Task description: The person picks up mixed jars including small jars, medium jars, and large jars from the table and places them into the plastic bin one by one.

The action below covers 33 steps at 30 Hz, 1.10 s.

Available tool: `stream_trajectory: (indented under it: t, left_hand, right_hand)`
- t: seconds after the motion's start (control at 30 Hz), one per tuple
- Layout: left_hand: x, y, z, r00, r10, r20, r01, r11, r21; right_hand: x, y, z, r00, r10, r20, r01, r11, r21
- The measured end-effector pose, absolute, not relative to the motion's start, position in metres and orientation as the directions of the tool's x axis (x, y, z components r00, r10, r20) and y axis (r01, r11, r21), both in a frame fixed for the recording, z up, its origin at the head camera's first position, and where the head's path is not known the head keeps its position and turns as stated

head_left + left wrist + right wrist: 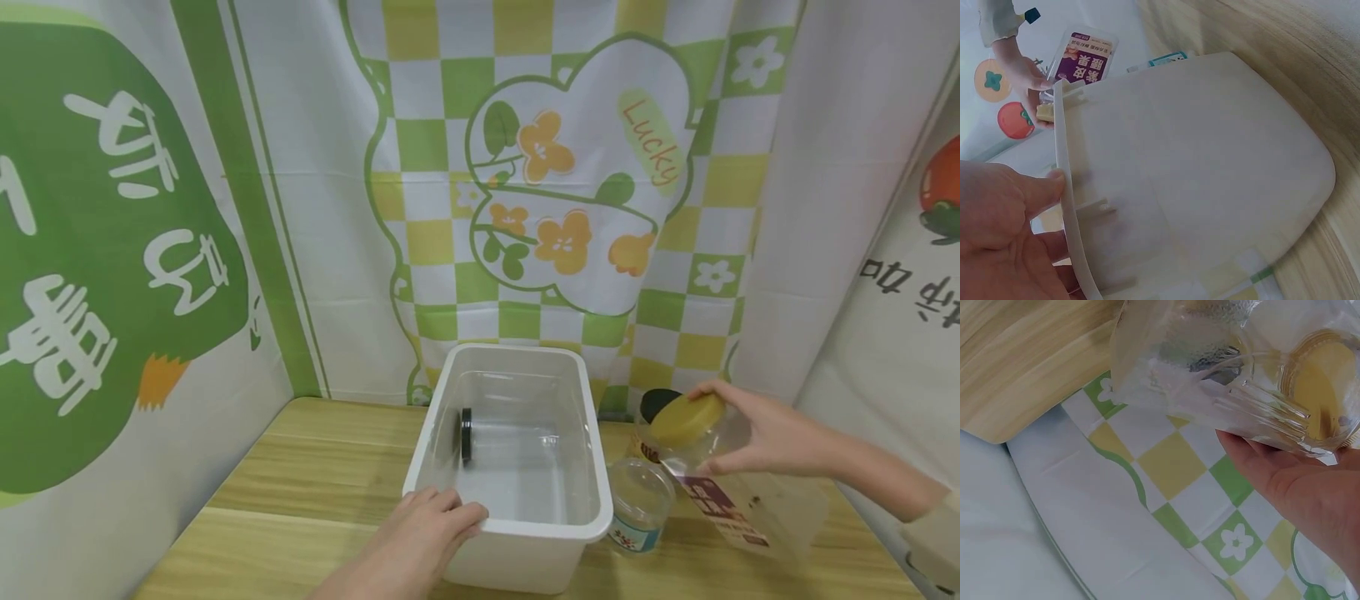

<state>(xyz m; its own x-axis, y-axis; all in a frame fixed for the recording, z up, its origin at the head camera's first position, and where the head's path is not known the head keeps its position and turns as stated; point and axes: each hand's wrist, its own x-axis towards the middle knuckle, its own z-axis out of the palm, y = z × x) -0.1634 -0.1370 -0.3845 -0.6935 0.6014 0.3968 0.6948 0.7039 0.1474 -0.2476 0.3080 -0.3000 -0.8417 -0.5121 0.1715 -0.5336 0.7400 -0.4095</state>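
My left hand [420, 537] grips the near rim of a white plastic bin [517, 562], its thumb outside and fingers over the edge in the left wrist view. Inside the bin a clear jar with a black lid [467, 437] lies on its side. To the right of the bin, my right hand [765, 437] holds a clear plastic jar [720, 504] near its yellow lid [686, 419]. This jar is tilted, with a purple label, and its see-through side fills the top of the right wrist view.
Close against the bin's right side stands a clear jar with a blue label [633, 533]. Behind the held jar shows another container with a dark lid [658, 402]. The wooden table [322, 467] backs onto a checked curtain [420, 146].
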Motion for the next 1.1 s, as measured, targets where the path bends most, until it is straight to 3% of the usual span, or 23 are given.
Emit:
stream_trajectory:
  t: [1.1]
  left_hand:
    - [-0.163,-0.137,-0.387,-0.675,0.601,0.429,0.694,0.714,0.092]
  right_hand:
    - [-0.261,0.257,-0.255,-0.804,-0.59,0.071,-0.565,0.723,-0.398]
